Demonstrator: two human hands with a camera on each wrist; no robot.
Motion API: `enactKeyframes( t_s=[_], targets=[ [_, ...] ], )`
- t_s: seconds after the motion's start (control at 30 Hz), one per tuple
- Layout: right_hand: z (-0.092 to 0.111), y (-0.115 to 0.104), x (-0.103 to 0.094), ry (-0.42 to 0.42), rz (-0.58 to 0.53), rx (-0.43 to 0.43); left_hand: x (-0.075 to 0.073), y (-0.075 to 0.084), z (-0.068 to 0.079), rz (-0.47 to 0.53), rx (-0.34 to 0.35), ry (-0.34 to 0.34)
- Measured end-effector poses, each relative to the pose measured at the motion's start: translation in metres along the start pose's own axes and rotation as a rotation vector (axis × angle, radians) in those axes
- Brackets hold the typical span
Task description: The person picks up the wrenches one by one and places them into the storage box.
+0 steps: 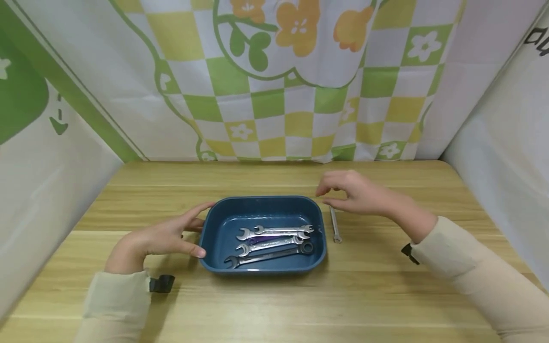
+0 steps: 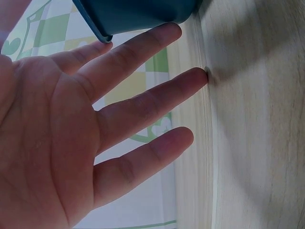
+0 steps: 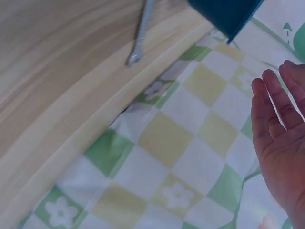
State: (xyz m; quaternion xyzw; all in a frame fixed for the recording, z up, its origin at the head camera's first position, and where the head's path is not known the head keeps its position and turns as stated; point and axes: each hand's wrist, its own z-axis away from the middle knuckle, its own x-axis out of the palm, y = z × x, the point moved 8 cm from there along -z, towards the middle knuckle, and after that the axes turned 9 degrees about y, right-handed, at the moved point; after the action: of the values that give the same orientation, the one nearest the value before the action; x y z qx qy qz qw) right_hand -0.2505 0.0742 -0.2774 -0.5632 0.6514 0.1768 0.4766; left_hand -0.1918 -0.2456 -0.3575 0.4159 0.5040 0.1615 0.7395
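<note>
A blue rectangular bin (image 1: 263, 271) sits on the table with several wrenches (image 1: 270, 244) lying in it, most of them silver, one dark grey, one purplish and partly covered. My left hand (image 1: 167, 236) is at the bin's left side, thumb near its front left corner; in the left wrist view its fingers (image 2: 147, 102) are spread and fairly straight. Beside the bin's right wall, a single silver wrench (image 1: 335, 225) lies on the tabletop. Above that wrench's far end hovers my right hand (image 1: 353, 193), fingers loosely bent, thumb apart from them, nothing held.
The light wooden table (image 1: 266, 314) runs back to a hanging cloth (image 1: 285, 109) with green and yellow checks and flowers. White cloth walls (image 1: 506, 143) close in both sides. Black straps show at both sleeve cuffs.
</note>
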Motion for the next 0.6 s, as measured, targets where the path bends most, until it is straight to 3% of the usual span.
enactKeyframes(
  t_s=[0.37, 0.6],
  targets=[
    [0.030, 0.018, -0.001, -0.009, 0.049, 0.011, 0.002, 0.001, -0.003, 0.008, 0.010, -0.013],
    [0.043, 0.034, 0.016, -0.103, 0.014, 0.113, 0.002, -0.001, -0.001, 0.005, -0.011, -0.014]
  ],
)
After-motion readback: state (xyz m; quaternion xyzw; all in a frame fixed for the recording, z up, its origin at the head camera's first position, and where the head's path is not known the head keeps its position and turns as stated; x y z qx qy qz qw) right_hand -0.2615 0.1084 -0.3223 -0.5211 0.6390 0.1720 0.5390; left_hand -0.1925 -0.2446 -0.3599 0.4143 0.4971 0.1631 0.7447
